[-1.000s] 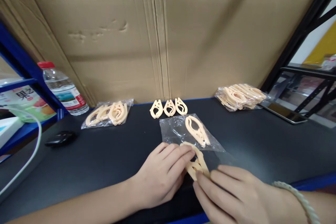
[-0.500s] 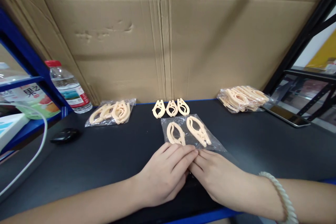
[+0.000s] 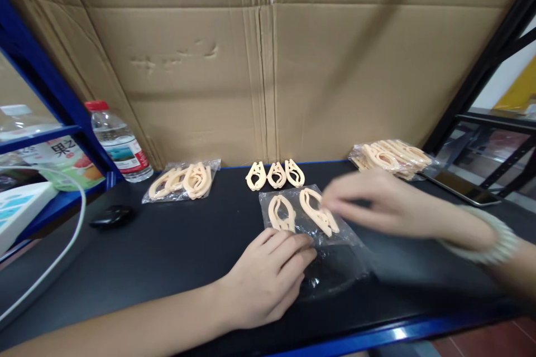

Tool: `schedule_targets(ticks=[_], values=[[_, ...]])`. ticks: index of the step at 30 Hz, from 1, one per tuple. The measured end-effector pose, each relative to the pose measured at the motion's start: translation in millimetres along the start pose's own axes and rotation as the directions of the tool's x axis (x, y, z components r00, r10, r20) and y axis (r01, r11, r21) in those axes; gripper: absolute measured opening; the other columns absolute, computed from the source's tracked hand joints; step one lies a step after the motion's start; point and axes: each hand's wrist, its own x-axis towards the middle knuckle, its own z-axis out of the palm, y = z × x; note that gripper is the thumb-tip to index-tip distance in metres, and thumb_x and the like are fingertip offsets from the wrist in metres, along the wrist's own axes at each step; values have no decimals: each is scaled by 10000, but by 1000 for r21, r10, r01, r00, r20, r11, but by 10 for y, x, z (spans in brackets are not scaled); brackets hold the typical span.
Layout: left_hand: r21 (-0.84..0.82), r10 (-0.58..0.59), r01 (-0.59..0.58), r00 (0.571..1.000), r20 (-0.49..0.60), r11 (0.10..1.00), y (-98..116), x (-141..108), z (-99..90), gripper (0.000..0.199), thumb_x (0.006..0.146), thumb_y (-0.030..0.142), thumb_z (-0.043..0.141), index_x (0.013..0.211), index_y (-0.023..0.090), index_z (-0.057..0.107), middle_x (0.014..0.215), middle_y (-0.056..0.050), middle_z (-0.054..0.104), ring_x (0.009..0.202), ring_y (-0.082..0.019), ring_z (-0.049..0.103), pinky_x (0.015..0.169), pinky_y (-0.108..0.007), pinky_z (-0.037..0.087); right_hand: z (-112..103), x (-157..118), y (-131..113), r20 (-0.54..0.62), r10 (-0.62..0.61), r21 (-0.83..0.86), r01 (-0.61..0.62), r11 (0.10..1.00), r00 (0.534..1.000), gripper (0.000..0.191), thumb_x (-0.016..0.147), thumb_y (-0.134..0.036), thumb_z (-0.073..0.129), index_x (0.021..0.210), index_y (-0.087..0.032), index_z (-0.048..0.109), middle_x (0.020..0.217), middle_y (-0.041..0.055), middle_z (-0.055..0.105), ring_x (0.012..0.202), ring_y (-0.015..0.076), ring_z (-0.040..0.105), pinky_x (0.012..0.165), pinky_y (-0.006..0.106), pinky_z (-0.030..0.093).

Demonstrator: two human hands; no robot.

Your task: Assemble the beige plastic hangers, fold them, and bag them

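A clear plastic bag (image 3: 335, 268) lies flat on the desk with two cream folding hangers in it, a left hanger (image 3: 281, 213) and a right hanger (image 3: 318, 213). My left hand (image 3: 274, 273) rests on the bag's near left part, fingers curled and closed on the film; the fingertips partly hide it. Blurred by motion, my right hand (image 3: 381, 203) hovers at the bag's right side, thumb and fingers apart, nothing visible between them. Its fingertips come close to the right hanger; whether they touch cannot be seen. Behind the bag stands a row of three loose folding hangers (image 3: 276, 175).
Bagged hangers (image 3: 180, 181) lie at the back left, and a bagged stack of hangers (image 3: 393, 156) at the back right beside a phone-like slab (image 3: 464, 187). A mouse (image 3: 112, 216), a water bottle (image 3: 121, 148) and a white cable (image 3: 77, 234) are left. Cardboard (image 3: 176, 83) walls the back.
My right hand has left the bag's near edge beside my left hand and moved up and right. The bag's near part now shows. My left hand stays on the bag.
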Motion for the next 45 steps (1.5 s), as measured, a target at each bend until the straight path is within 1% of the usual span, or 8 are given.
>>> schedule_targets(ticks=[6,11,17,23,29,36,39,45], values=[[11,11,-11,1000,-12,1000,4,-4,-14,156,870,110,483,982,131,589,1064,-129,620,909,-229,575,780,-382,476,642,638,1147,215,23,-110,1,994,976,401,890,-59,464,1269,-146,560,1313,129,579,1204,214,526,1026,413,415],[12,12,-12,1000,-7,1000,5,-5,-30,143,861,111,486,958,128,589,1067,-134,610,900,-235,562,767,-389,466,1104,793,1531,321,77,-170,-23,985,944,483,846,6,474,1302,-137,547,1394,186,487,1245,251,498,1013,427,422],[-7,14,-14,1000,-11,1000,-15,-11,-26,141,853,111,503,957,125,596,1097,-135,607,905,-236,565,769,-394,472,997,566,1678,321,146,-168,-95,981,936,388,762,26,533,1112,-82,660,1361,218,505,1227,282,507,1016,411,414],[-28,9,-9,1000,-8,1000,-27,-27,1,157,855,103,505,980,114,599,1126,-141,601,941,-244,568,788,-400,468,612,78,1716,322,234,-89,-217,972,917,288,789,-97,553,1038,-140,691,986,98,719,861,202,668,826,318,518],[-31,1,-2,1000,-8,1000,-28,-30,12,149,852,103,510,972,118,598,1136,-143,602,955,-248,572,788,-400,470,298,-452,1499,-16,321,17,-321,947,947,320,931,-368,446,980,-169,691,1041,115,697,952,236,644,856,392,516],[-51,-5,4,1000,-4,999,-31,-18,14,174,853,90,524,1011,108,595,1133,-143,600,954,-249,560,784,-406,464,-86,-728,589,-470,554,285,-476,832,687,234,776,-402,692,891,-199,702,838,55,736,654,182,688,645,308,599],[-59,-5,6,1000,12,998,-32,-5,7,212,855,81,521,1055,104,587,1102,-134,608,954,-246,556,785,-402,465,-177,-873,127,-541,562,254,-516,818,625,213,755,-383,734,942,-284,705,849,19,738,661,188,698,643,292,612],[-75,-14,15,1000,16,997,-27,9,2,266,852,64,522,1112,95,570,1075,-124,618,973,-235,548,831,-393,467,-95,-1139,-467,-297,239,-68,-270,960,925,208,921,-357,513,1057,-379,669,883,10,728,718,196,702,567,241,610]])
